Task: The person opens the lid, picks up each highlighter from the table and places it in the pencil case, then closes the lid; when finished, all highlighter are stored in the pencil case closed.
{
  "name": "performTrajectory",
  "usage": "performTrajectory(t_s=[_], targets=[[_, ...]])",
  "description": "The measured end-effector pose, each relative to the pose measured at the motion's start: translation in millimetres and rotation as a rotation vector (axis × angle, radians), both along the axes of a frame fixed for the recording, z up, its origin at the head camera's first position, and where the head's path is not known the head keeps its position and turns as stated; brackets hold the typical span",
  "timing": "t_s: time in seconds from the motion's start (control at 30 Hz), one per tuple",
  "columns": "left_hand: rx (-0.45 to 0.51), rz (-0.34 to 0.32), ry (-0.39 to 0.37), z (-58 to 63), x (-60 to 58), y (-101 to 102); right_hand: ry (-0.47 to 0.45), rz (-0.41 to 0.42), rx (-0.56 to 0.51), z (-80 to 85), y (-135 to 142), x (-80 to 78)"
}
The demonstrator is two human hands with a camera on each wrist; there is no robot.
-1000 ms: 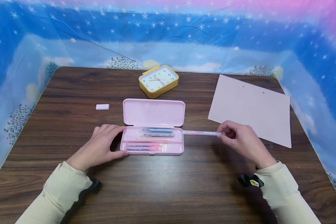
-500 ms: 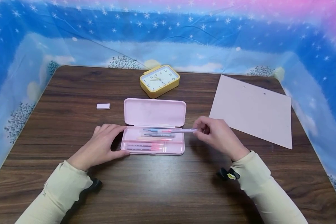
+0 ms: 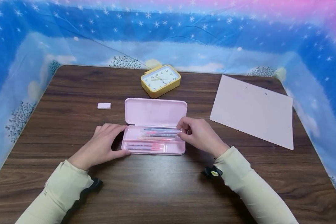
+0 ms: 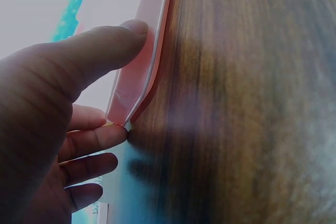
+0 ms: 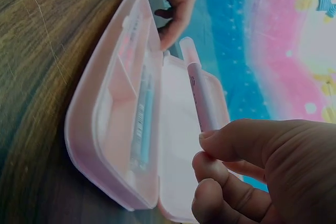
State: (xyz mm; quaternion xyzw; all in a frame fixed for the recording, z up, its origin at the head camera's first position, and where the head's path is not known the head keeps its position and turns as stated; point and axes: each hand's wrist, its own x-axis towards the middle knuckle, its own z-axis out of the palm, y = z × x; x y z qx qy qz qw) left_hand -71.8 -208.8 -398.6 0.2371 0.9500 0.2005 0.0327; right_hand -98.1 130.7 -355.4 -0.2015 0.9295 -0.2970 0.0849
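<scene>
A pink pencil case (image 3: pixel 156 112) lies with its lid tipped back, several pens (image 3: pixel 145 147) in its compartments. My left hand (image 3: pixel 99 147) holds the case's left end, its thumb against the front wall and its fingers around the corner in the left wrist view. Over the right end, my right hand (image 3: pixel 200 135) pinches a slim lilac pen (image 5: pixel 201 95) with a pale pink cap between thumb and fingers. In the head view this pen points left above the rear compartment, overlapping the pens inside. Blue and grey pens (image 5: pixel 142 121) show in that compartment in the right wrist view.
Behind the case stands a yellow alarm clock (image 3: pixel 161 81), tilted back. A small white eraser (image 3: pixel 104 106) lies to the left. At the right rests a pale board (image 3: pixel 253 112) with two small holes. Snowflake-patterned cloth (image 3: pixel 168 28) rises around the wooden table (image 3: pixel 156 186).
My right hand has moved left with the lilac pen, from right of the case to over its rear compartment. My left hand has stayed at the case's left end.
</scene>
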Motion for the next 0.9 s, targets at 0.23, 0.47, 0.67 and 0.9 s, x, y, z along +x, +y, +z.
performTrajectory(t_s=[0.23, 0.47, 0.67, 0.9], targets=[[0.000, -0.002, -0.005, -0.2, -0.2, 0, -0.041, 0.031, 0.010, -6.7, -9, -1.8], [0.001, -0.003, -0.003, -1.5, -1.0, 0, -0.070, 0.029, 0.036, -13.6, -14, -2.8], [0.002, -0.003, 0.003, -1.1, -1.2, 0, -0.093, 0.019, 0.047, -15.2, -17, -3.0], [0.000, -0.001, -0.015, -0.8, -0.2, -1, -0.106, 0.020, 0.043, -16.1, -19, -2.8]])
